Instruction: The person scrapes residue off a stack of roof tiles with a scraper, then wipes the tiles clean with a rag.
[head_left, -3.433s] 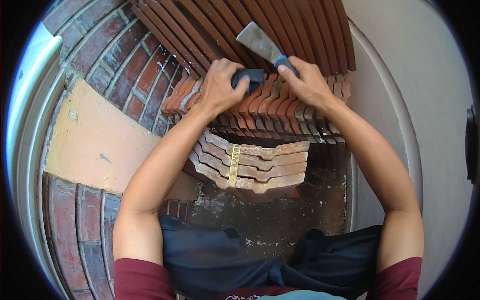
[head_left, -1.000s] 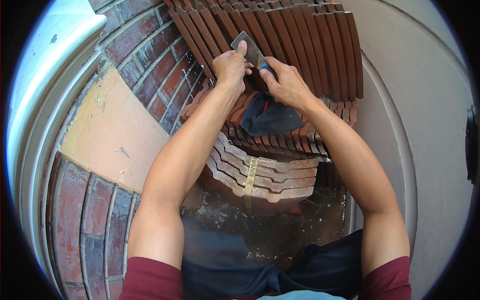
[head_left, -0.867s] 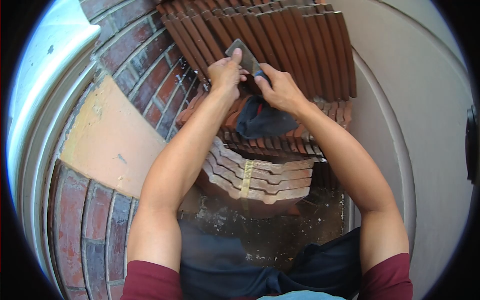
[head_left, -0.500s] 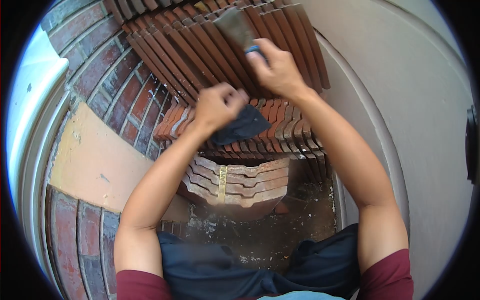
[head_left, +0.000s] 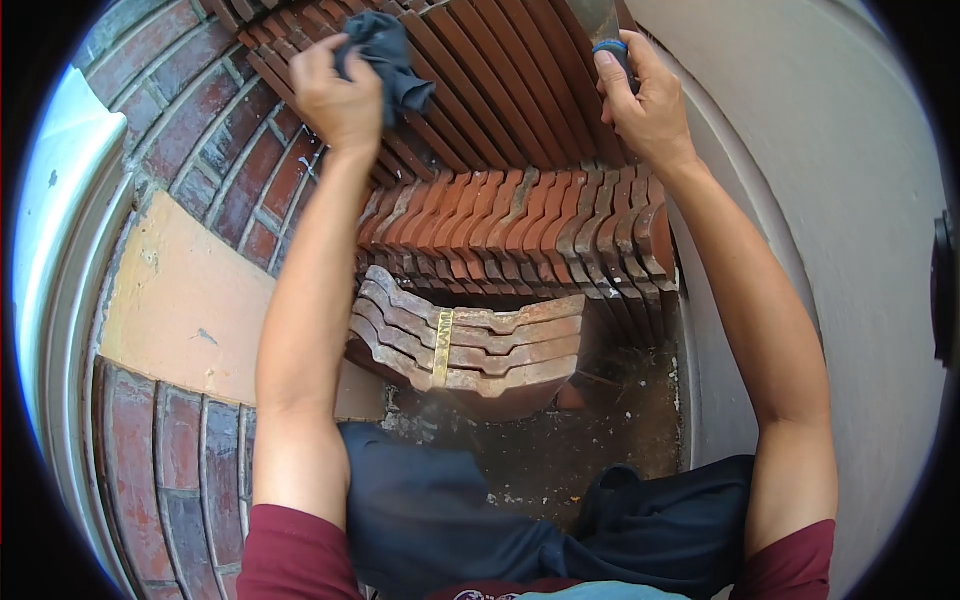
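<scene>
The cloth (head_left: 388,62), at the upper left of the frame, is pinched by the left hand (head_left: 345,105); the right hand (head_left: 652,115), upper right, grips the scraper (head_left: 597,18). Tiles (head_left: 520,215) stand packed mid-frame, above a strapped stack (head_left: 520,352). How much is done or left cannot be judged.

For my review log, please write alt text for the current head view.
Left hand holds a dark cloth and right hand a scraper, above rows of clay tiles; four strapped tiles lie nearer.
</scene>
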